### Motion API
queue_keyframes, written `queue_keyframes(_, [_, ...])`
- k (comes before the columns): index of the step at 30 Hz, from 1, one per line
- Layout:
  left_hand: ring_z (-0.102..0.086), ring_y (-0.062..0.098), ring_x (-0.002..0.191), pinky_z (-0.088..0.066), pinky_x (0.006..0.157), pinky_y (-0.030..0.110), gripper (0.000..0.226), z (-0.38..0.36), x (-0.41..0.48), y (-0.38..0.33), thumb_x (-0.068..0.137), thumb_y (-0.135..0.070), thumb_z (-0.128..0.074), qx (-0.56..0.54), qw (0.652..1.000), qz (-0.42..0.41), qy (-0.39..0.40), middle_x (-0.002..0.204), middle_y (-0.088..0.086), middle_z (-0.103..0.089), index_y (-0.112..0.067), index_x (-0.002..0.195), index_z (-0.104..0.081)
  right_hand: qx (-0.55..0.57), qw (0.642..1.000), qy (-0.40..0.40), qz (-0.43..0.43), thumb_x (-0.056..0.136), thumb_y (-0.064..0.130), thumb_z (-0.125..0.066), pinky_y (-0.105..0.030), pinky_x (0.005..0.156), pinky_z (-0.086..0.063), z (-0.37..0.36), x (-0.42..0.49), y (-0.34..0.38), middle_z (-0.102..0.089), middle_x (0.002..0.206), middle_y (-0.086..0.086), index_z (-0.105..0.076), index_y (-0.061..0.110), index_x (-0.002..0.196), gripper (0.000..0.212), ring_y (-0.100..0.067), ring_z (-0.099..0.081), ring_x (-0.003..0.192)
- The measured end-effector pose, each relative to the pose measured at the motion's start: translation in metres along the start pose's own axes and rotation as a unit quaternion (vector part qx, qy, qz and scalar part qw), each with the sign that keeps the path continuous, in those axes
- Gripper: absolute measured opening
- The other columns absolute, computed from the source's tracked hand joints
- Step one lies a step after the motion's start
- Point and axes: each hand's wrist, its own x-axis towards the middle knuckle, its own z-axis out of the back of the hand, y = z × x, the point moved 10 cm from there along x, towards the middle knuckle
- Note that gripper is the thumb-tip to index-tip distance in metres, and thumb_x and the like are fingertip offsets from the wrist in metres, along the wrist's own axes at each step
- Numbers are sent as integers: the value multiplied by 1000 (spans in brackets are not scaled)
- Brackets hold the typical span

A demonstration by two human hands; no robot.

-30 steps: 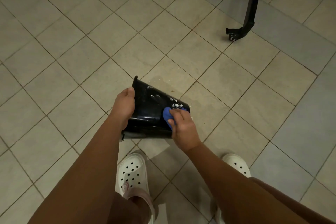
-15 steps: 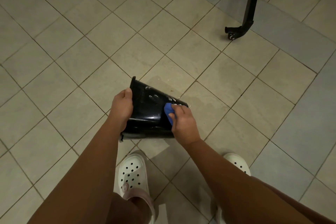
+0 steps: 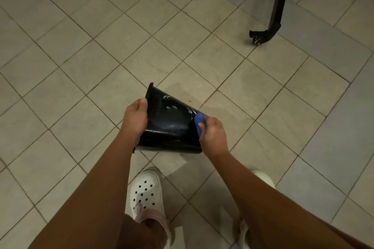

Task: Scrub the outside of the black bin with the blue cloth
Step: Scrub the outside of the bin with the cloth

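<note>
A glossy black bin (image 3: 168, 125) is held on its side above the tiled floor, its rim to the left and its narrow base to the right. White soapy smears streak its upper side. My left hand (image 3: 135, 117) grips the rim, thumb on the outside. My right hand (image 3: 213, 134) holds a bunched blue cloth (image 3: 200, 122) and presses it against the bin's outer wall near the base end. Most of the cloth is hidden under my fingers.
Beige floor tiles (image 3: 85, 50) spread all around, with a wet patch just beyond the bin. A black furniture leg with a castor (image 3: 261, 37) stands at the upper right. My feet in white clogs (image 3: 145, 192) are directly below the bin.
My right hand has slid the blue cloth up and toward the bin's base end. My left hand keeps its grip on the rim and the bin stays about where it was.
</note>
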Motion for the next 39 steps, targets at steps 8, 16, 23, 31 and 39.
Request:
queue_keyframes(8, [-55, 17, 90, -40, 82, 35, 40, -2, 0, -2, 107, -38, -28, -2, 1000, 2, 14, 99, 7, -60, -14, 105, -59, 33, 994, 28, 102, 93, 24, -42, -29, 90, -42, -13, -13, 45, -59, 112, -15, -56, 3, 119, 36, -26, -53, 105])
queue_keyframes(16, [-53, 11, 86, -38, 76, 28, 39, 0, 2, -3, 107, -36, -29, 6, 1000, -16, 3, 100, 7, -60, -12, 110, -60, -7, 999, -16, 27, 93, 14, -52, -36, 86, -49, 1, -13, 16, -61, 106, -17, -56, 0, 116, 27, -29, -55, 98])
queue_keyframes(23, [-55, 19, 93, -38, 78, 31, 40, 1, 1, 2, 107, -38, -28, -2, 1000, -8, 6, 101, 8, -60, -12, 107, -59, 19, 998, 33, 51, 96, 17, -46, -31, 95, -39, -7, 0, 25, -58, 117, -14, -54, 4, 121, 29, -26, -49, 110])
queue_keyframes(31, [-56, 23, 99, -42, 90, 39, 42, 0, 4, 1, 106, -39, -28, 20, 1000, -11, 12, 107, 9, -60, -13, 115, -59, 12, 1000, 8, 24, 96, 20, -46, -21, 87, -36, -5, -14, 20, -57, 114, -11, -56, 6, 117, 27, -22, -51, 106])
queue_keyframes(39, [-55, 16, 92, -37, 78, 29, 42, 0, 2, 0, 107, -38, -28, 18, 1000, -22, 2, 101, 7, -60, -11, 111, -60, 11, 999, 29, -7, 97, 22, -44, -20, 82, -34, -2, 5, 0, -60, 112, -13, -54, 7, 119, 29, -23, -52, 103])
